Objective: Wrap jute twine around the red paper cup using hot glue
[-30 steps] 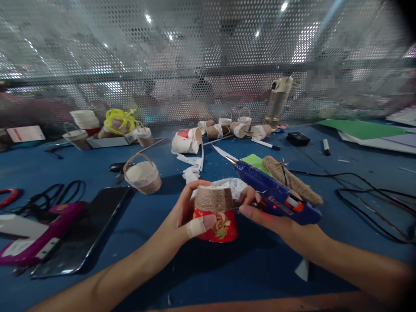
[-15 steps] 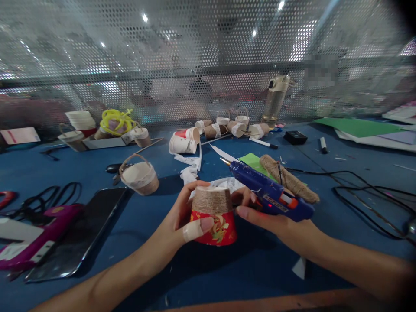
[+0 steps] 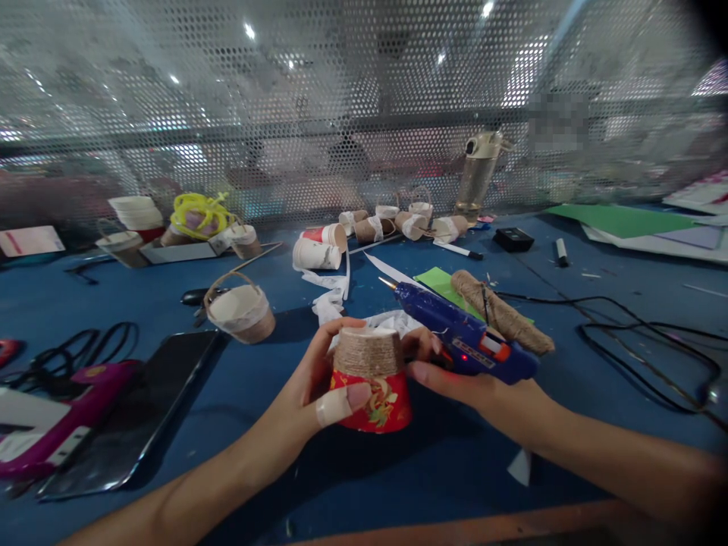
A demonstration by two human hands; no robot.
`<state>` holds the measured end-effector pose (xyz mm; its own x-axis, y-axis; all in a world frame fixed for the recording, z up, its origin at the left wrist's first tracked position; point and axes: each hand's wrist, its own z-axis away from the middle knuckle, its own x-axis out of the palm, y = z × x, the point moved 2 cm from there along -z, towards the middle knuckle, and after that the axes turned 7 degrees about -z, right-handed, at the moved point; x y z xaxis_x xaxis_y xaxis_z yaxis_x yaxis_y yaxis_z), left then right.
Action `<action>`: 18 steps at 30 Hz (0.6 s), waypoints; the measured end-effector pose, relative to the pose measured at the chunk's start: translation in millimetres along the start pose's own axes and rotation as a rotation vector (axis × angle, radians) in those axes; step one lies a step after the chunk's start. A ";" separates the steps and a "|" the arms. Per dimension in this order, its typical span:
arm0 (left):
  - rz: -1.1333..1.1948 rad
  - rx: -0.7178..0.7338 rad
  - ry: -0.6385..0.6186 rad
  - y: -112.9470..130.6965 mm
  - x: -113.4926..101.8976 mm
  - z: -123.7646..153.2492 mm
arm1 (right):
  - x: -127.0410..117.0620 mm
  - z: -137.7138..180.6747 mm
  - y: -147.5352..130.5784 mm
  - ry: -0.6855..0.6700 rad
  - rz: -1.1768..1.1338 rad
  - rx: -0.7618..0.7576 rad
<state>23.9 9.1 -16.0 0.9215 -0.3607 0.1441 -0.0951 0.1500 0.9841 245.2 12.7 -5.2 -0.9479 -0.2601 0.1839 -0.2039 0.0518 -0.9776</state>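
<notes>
In front of me, my left hand (image 3: 324, 383) wraps around an upside-down red paper cup (image 3: 378, 406) with a gold print. Its thumb, with a bandage around it, presses on the printed side. The upper part of the cup is wound with brown jute twine (image 3: 369, 353). My right hand (image 3: 455, 371) is closed on a blue glue gun (image 3: 449, 322), its nozzle pointing up and left and a red light lit on its side. The right fingertips reach the cup's right side; whether they pinch a twine end is unclear. Behind the gun lies a twine roll (image 3: 503, 312).
A small twine-wrapped basket (image 3: 242, 311) stands to the left. Nearer are a phone (image 3: 153, 409) and a purple glue gun (image 3: 73, 417). Several small baskets, paper cups (image 3: 317, 254), white lace (image 3: 328, 305) and a bottle (image 3: 478, 174) are farther back. A black cable (image 3: 585, 330) loops at right.
The view has shifted slightly. The glue gun and my right hand have moved a little left; both hands keep their hold.
</notes>
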 end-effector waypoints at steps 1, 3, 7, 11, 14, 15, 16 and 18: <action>-0.002 0.000 0.003 0.7 0.8 0.4 | -0.1 0.0 0.0 0.002 0.000 0.003; -0.012 0.000 0.005 1.1 1.6 0.8 | -0.4 0.1 0.2 0.005 0.004 0.008; -0.022 0.015 -0.006 -0.5 0.5 0.2 | -0.9 -0.1 0.9 0.010 0.010 0.009; -0.016 0.022 -0.014 -0.8 -1.1 0.3 | -1.0 -0.5 2.2 0.015 0.014 0.006; -0.005 0.000 -0.018 -0.1 -0.7 0.8 | -0.8 -0.7 2.3 0.018 0.013 0.006; -0.004 -0.005 -0.018 0.2 -0.4 1.0 | -0.7 -0.8 2.2 0.017 0.011 0.005; -0.005 -0.009 -0.017 0.4 0.0 1.0 | -0.7 -0.8 2.1 0.018 0.010 0.005; -0.010 -0.012 -0.017 0.6 0.9 1.0 | -0.9 -0.7 2.0 0.026 0.017 0.009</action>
<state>24.3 7.9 -15.1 0.9158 -0.3778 0.1362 -0.0814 0.1573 0.9842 245.5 13.8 -7.3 -0.9574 -0.2337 0.1696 -0.1854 0.0472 -0.9815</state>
